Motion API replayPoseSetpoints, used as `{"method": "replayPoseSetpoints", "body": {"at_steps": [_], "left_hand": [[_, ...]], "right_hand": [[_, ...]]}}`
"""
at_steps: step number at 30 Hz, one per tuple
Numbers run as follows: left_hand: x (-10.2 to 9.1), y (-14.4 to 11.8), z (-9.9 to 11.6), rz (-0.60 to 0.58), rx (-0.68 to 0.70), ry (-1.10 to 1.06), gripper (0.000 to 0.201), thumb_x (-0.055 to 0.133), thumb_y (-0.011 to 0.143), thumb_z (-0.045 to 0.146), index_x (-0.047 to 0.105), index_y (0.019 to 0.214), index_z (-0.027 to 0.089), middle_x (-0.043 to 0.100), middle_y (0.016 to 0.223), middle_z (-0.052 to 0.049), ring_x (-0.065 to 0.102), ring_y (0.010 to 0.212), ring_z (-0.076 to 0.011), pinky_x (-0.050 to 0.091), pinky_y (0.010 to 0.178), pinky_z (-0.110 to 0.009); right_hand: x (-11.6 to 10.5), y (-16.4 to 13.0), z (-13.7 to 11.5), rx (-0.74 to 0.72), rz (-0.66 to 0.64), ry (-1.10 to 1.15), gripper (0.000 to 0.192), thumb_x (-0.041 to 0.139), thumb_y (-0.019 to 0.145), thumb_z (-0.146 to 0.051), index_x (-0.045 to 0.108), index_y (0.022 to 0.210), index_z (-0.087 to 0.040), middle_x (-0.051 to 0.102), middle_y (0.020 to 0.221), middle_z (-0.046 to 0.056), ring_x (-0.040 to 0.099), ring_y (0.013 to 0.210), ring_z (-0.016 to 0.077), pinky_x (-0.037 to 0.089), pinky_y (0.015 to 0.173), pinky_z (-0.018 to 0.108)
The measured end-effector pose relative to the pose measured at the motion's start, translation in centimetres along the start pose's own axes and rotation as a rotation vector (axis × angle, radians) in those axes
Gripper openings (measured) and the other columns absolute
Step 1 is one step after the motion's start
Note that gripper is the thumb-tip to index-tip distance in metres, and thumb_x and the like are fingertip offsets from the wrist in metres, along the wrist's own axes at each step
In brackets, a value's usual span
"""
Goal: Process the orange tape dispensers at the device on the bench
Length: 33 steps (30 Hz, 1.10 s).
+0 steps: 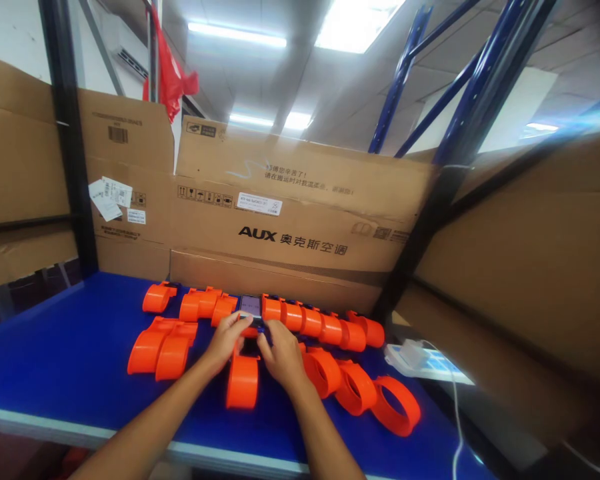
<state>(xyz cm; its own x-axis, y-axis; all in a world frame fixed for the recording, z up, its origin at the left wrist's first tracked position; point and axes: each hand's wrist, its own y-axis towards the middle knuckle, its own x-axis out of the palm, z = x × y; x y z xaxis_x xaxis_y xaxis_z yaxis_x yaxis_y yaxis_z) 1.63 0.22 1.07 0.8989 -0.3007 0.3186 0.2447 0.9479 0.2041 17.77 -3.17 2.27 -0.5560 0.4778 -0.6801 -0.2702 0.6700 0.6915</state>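
Observation:
Both hands meet at the middle of the blue table (70, 360). My left hand (226, 341) and my right hand (281, 357) together grip a small dark device with a lit screen (251, 306) that sits in an orange wristband. The band's strap (242, 381) hangs toward me between my wrists. Several more orange wristbands lie around: a row at the back (310, 322), a pair to the left (161, 350), and open loops to the right (375, 397).
Flattened cardboard boxes (290, 220) stand along the back of the table and on both sides. A white power strip with a cable (414, 357) lies at the right. Black and blue shelf posts (67, 147) frame the space.

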Motion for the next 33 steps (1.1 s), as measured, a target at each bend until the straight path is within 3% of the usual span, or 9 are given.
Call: {"method": "replayPoseSetpoints", "body": {"at_steps": [4, 7, 9, 12, 14, 20, 25, 30, 33], "left_hand": [[-0.3, 0.2, 0.5, -0.022, 0.004, -0.054, 0.041, 0.068, 0.074, 0.057, 0.062, 0.079, 0.017, 0.044, 0.040, 0.007, 0.033, 0.030, -0.0069, 0.023, 0.036, -0.021], [-0.5, 0.4, 1.2, -0.135, -0.043, -0.109, 0.046, 0.061, 0.076, 0.062, 0.061, 0.076, 0.016, 0.045, 0.034, 0.005, 0.029, 0.026, -0.0078, 0.022, 0.035, -0.022], [-0.5, 0.4, 1.4, -0.154, -0.045, -0.103, 0.046, 0.062, 0.076, 0.061, 0.061, 0.079, 0.015, 0.053, 0.038, 0.002, 0.031, 0.026, -0.0076, 0.022, 0.035, -0.022], [-0.4, 0.4, 0.9, -0.084, -0.023, -0.099, 0.042, 0.066, 0.075, 0.056, 0.059, 0.086, 0.016, 0.070, 0.058, -0.005, 0.035, 0.028, -0.0063, 0.023, 0.035, -0.021], [-0.4, 0.4, 0.5, -0.067, -0.025, -0.108, 0.041, 0.066, 0.075, 0.055, 0.058, 0.088, 0.017, 0.072, 0.065, -0.007, 0.036, 0.028, -0.0058, 0.024, 0.035, -0.020], [-0.6, 0.6, 0.0, 0.011, 0.014, -0.113, 0.036, 0.068, 0.075, 0.053, 0.057, 0.081, 0.019, 0.057, 0.043, 0.004, 0.036, 0.027, -0.0071, 0.027, 0.036, -0.020], [-0.6, 0.5, 0.1, 0.038, 0.011, -0.058, 0.039, 0.069, 0.073, 0.054, 0.060, 0.084, 0.017, 0.061, 0.050, 0.002, 0.036, 0.029, -0.0062, 0.025, 0.035, -0.020], [-0.4, 0.5, 0.0, 0.064, 0.019, -0.012, 0.041, 0.070, 0.074, 0.054, 0.063, 0.088, 0.016, 0.061, 0.054, 0.002, 0.037, 0.031, -0.0061, 0.025, 0.036, -0.020], [-0.3, 0.3, 0.0, 0.058, 0.017, -0.009, 0.042, 0.070, 0.073, 0.054, 0.065, 0.091, 0.016, 0.056, 0.052, 0.005, 0.036, 0.031, -0.0054, 0.024, 0.035, -0.020]], "right_hand": [[-0.2, 0.2, 0.0, 0.063, 0.028, 0.139, 0.022, 0.041, 0.096, -0.028, 0.060, 0.093, -0.018, 0.066, 0.082, 0.005, 0.061, 0.073, 0.0175, 0.045, 0.067, 0.026], [-0.6, 0.3, 0.6, 0.189, 0.141, 0.265, 0.035, 0.032, 0.100, -0.032, 0.058, 0.081, -0.019, 0.062, 0.069, 0.002, 0.056, 0.060, 0.0151, 0.042, 0.058, 0.024], [-0.7, 0.3, 1.0, 0.253, 0.205, 0.281, 0.037, 0.033, 0.101, -0.035, 0.057, 0.078, -0.019, 0.059, 0.063, 0.001, 0.055, 0.057, 0.0147, 0.041, 0.056, 0.024], [-0.3, 0.4, 1.6, 0.276, 0.228, 0.261, 0.030, 0.039, 0.098, -0.037, 0.060, 0.091, -0.018, 0.064, 0.069, 0.002, 0.059, 0.061, 0.0163, 0.043, 0.058, 0.024], [0.2, 0.3, 1.8, 0.285, 0.216, 0.214, 0.026, 0.042, 0.096, -0.034, 0.060, 0.105, -0.017, 0.067, 0.075, 0.004, 0.062, 0.065, 0.0179, 0.045, 0.060, 0.025], [1.3, -0.1, 1.7, 0.308, 0.102, 0.012, 0.019, 0.048, 0.089, -0.020, 0.061, 0.102, -0.018, 0.070, 0.087, 0.008, 0.067, 0.081, 0.0221, 0.049, 0.071, 0.029], [1.2, -0.1, 1.7, 0.310, 0.153, 0.027, 0.027, 0.050, 0.085, -0.015, 0.063, 0.109, -0.017, 0.069, 0.103, 0.012, 0.065, 0.096, 0.0257, 0.050, 0.084, 0.035], [0.3, 0.4, 1.1, 0.280, 0.231, 0.158, 0.028, 0.047, 0.089, -0.018, 0.064, 0.111, -0.017, 0.067, 0.100, 0.011, 0.063, 0.081, 0.0225, 0.051, 0.076, 0.034], [-0.4, 0.5, 0.1, 0.186, 0.181, 0.261, 0.030, 0.049, 0.093, -0.024, 0.062, 0.120, -0.020, 0.065, 0.100, 0.008, 0.059, 0.071, 0.0179, 0.051, 0.072, 0.032]]}}
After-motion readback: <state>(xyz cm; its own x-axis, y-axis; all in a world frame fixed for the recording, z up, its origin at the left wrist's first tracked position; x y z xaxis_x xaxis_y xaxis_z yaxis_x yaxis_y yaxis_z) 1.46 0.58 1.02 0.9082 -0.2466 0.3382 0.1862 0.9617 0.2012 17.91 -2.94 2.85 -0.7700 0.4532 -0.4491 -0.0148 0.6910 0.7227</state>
